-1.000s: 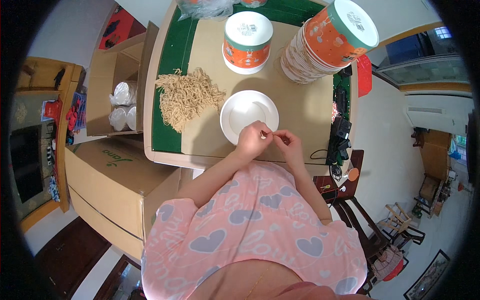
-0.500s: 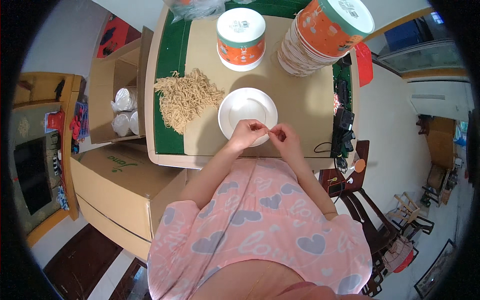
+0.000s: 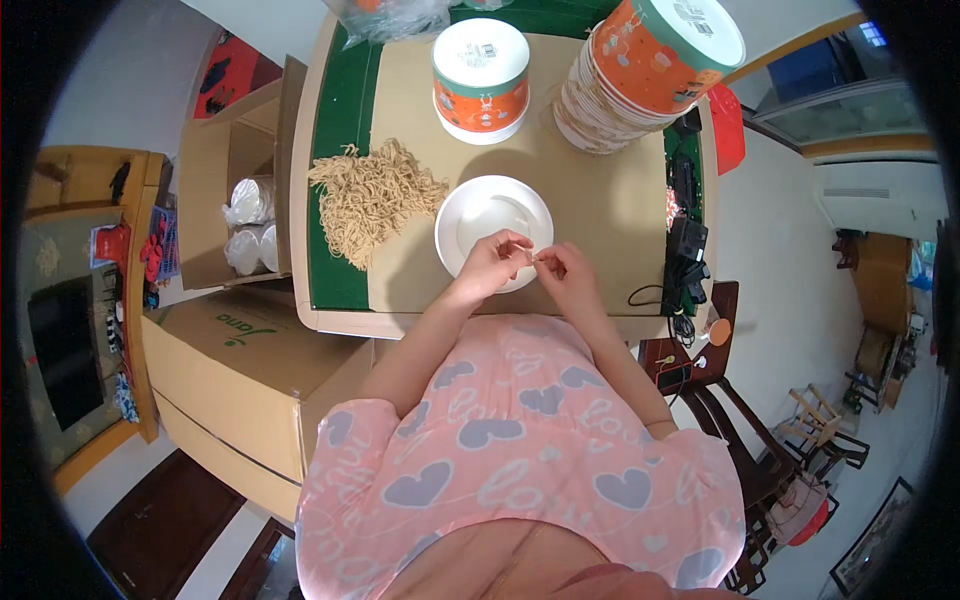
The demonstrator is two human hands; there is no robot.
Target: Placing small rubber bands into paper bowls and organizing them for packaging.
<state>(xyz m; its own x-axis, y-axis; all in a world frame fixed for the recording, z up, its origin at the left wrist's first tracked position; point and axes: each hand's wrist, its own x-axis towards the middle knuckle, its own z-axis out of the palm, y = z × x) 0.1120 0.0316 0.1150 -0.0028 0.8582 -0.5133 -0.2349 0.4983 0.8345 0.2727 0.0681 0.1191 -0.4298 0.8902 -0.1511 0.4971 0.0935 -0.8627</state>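
In front of me on the tabletop stands a round white paper tub point(image 3: 488, 207), its mouth facing up. Over its near right rim, my left hand point(image 3: 490, 264) and my right hand point(image 3: 566, 273) meet with bent, pinching fingers. Whatever lies between the fingertips is too small to make out. Left of the tub is a tangled heap of tan strings point(image 3: 372, 200), which neither hand touches. Beyond it, an orange and green paper tub point(image 3: 481, 80) sits upside down. A tilted stack of similar tubs point(image 3: 655, 70) rises at the far right, with tan strings around its lower part.
Brown board point(image 3: 600, 215) covers much of the green table. Black adapters and cables point(image 3: 688, 240) line its right edge. Clear plastic bags point(image 3: 400, 22) lie at the back left. Beside the table stand an open carton point(image 3: 205, 190) with white wrapped stacks and a large closed carton point(image 3: 250, 350).
The fingers of my left hand have lifted and spread a little, and both hands sit slightly differently at the tub's rim. The tubs and string heap stay in place.
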